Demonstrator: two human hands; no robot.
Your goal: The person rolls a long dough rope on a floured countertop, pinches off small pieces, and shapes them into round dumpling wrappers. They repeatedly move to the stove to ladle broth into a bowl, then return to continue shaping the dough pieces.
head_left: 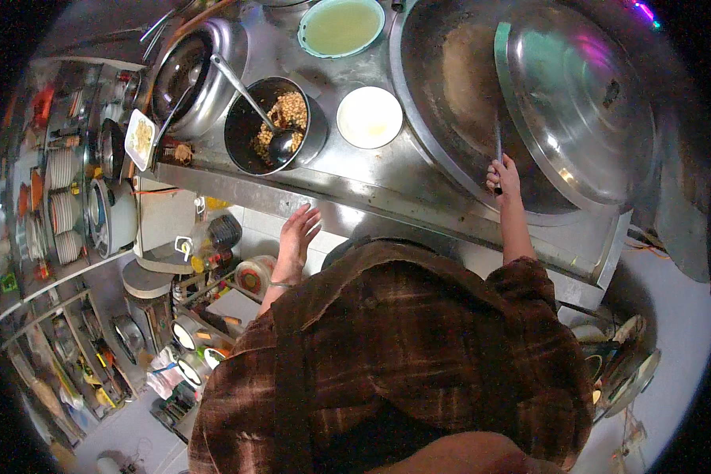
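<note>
My right hand (507, 177) is closed round the handle of a long metal utensil (498, 142). The utensil reaches into a large wok (426, 103); its far end is too unclear to name. A big domed metal lid (577, 118) covers the wok's right part, and a brownish patch shows on the uncovered side. My left hand (299, 229) is raised in front of the counter's edge, fingers apart and nothing in it. Nearest to it stands a dark pot (235, 130) of light brown beans or nuts, with a ladle (243, 88) resting inside.
A white bowl (370, 117) stands between pot and wok, a pale green bowl (302, 38) of cloudy liquid behind. At left are a metal basin (227, 63) and a white tray (138, 162) of food. Shelves with stacked plates (65, 209) line the left side; bottles stand below the counter.
</note>
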